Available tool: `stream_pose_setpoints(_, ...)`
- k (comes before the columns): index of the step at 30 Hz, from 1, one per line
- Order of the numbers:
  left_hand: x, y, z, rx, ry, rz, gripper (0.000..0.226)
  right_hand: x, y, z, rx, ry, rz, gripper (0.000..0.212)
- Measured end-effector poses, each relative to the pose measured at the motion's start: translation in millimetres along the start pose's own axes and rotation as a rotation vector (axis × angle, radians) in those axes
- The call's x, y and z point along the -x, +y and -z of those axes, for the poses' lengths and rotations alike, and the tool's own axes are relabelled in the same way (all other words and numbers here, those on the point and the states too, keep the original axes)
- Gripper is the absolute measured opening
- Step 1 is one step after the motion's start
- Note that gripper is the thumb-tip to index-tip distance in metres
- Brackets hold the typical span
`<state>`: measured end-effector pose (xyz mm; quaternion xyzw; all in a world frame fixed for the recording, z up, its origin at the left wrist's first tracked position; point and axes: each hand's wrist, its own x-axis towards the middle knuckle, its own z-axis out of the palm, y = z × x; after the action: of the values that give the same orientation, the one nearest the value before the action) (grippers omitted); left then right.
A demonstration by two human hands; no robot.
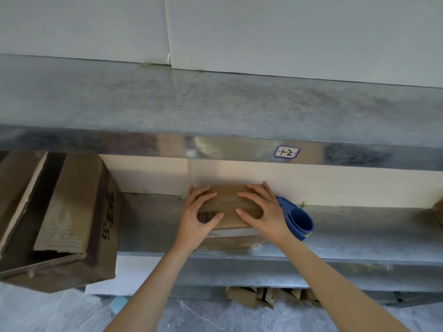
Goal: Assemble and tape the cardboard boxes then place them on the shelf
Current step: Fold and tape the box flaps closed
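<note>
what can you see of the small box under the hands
The small box is brown cardboard, closed, top flaps meeting in a seam, a barcode near its left end. It lies on the metal shelf. The left hand and right hand press spread fingers on top; a blue tape dispenser sits at its right.

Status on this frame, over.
Left hand and right hand pressing small box, fingers spread. Box sits on shelf. Blue tape dispenser close by its right side.

Matt brown cardboard box (230,207), dull mottled galvanised-metal shelf (153,221) — glossy blue plastic tape dispenser (297,219)
</note>
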<state>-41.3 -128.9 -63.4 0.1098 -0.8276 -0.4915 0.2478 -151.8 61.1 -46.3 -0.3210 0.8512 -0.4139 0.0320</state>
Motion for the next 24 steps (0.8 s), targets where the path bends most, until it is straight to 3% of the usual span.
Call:
stream_pose_setpoints(6, 0, 2, 15, -0.056, -0.129, 0.090, 0.067, 10, -8, -1, 0.060, 0.125, -0.059, 0.063)
stream_pose_setpoints(17, 31, 0, 43, -0.053, -0.141, 0.120, 0.093, 44, -9, 16, -0.023, -0.005, -0.130, 0.086)
stream_pose_setpoints(24, 36, 3, 35, 0.128, -0.181, 0.244, 0.090, 50, -8, 9, -0.043, -0.042, -0.200, 0.096)
